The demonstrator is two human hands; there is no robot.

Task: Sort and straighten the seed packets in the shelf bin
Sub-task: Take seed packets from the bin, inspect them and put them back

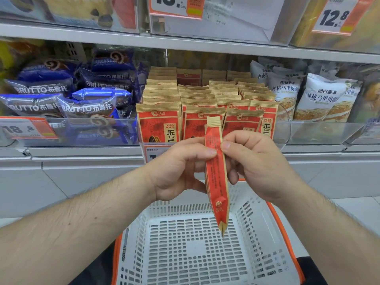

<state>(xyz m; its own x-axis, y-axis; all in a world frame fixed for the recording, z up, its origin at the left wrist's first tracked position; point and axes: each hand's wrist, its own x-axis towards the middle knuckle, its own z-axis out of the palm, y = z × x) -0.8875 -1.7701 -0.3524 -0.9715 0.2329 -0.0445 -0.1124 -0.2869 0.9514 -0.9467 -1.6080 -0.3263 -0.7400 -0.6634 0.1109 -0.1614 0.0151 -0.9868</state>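
Observation:
A red and tan seed packet [217, 182] hangs edge-on toward me in front of the shelf, above a white basket. My left hand [178, 167] pinches its left side with thumb and fingers. From the right, my right hand [253, 161] grips the same packet, thumb on its edge. Behind them the clear shelf bin [284, 128] holds several rows of matching seed packets [197, 95] standing upright, the front row showing red faces.
A white perforated basket [253, 227] with an orange rim sits below my hands. Blue bread bags [86, 103] fill the bin to the left, white bread bags [320, 99] the bin to the right. Price tags [26, 128] hang on the shelf fronts.

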